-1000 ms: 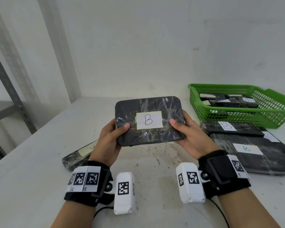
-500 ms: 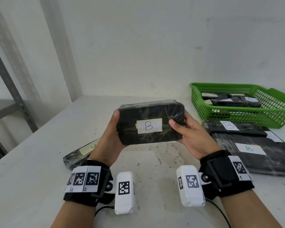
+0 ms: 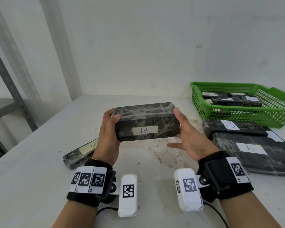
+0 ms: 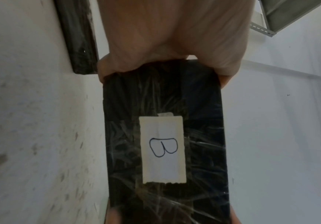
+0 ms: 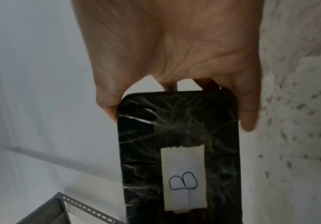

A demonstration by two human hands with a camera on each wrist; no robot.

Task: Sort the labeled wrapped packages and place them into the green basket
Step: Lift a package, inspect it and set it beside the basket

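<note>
Both hands are up on one package [image 3: 146,123], held in the air above the bench [image 3: 39,170] with its "B" label [image 3: 145,130] facing the camera. Left hand [image 3: 108,139] is clamped on the left end, thumb over the front edge, fingers round the back. Right hand [image 3: 190,142] cups the right end, thumb [image 3: 178,112] up on the top corner, fingers underneath. Just right of that hand, two flat packages marked B [image 3: 250,148] lie side by side on the bench. Behind them sits the green basket [image 3: 240,113], several wrapped packages inside it. Over by the left wrist, another package [image 3: 80,153] lies on the bench, its label not readable.
</note>
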